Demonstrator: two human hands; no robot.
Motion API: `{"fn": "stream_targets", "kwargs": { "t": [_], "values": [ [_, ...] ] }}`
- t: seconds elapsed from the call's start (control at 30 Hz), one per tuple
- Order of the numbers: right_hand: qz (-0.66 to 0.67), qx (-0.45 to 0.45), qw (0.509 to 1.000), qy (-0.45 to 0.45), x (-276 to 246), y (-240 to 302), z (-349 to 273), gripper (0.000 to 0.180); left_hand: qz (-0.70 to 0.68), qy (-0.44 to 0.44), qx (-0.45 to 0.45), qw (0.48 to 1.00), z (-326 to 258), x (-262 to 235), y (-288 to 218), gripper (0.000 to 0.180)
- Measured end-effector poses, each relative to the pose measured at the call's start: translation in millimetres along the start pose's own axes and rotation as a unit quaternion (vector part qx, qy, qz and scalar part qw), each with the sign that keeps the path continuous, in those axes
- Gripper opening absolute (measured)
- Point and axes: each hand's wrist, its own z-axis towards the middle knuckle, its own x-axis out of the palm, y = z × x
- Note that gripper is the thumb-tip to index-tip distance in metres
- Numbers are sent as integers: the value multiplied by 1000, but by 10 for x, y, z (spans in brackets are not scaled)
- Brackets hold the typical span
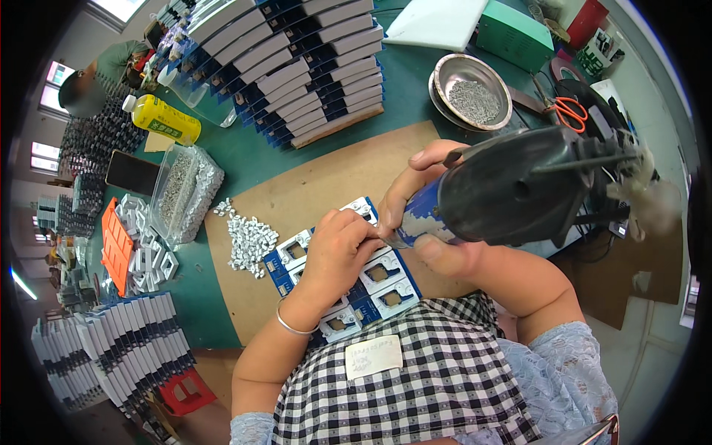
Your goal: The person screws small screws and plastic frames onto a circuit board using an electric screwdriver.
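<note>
Mid-fastening, centre frame: right hand (415, 215) grips the driver (519, 189); left hand (337, 252) pinches the board (371, 278). Next needs steady alignment.

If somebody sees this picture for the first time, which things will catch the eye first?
First, the big black power tool at centre right, gripped by the right hand. Its tip meets the left hand, which presses on a blue tray of small white parts on the brown board. Behind, stacked blue-and-white trays fill the green table.
</note>
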Motion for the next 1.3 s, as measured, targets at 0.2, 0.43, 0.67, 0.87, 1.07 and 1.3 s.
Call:
{"fn": "stream_targets", "kwargs": {
  "t": [0.2,0.43,0.67,0.87,1.07,1.3],
  "values": [
    [12,48,998,-28,0,-71,19,61,-12,-12,5,1000,-5,24,40,14],
    [53,47,994,89,-36,-159,116,56,-35,-12,34,999,-4,56,98,12],
    [38,15,999,35,182,-177,133,57,-37,-7,8,999,-57,55,93,11],
    [72,24,996,-55,6,-135,110,68,-23,-81,-24,996,-197,-514,280,11],
    [88,-21,993,-70,28,-44,73,64,200,-215,-147,944,-620,-1196,1362,11],
    [51,-23,993,-100,35,-70,25,65,228,-213,-212,926,-805,-1141,1481,8]
  ]
}}
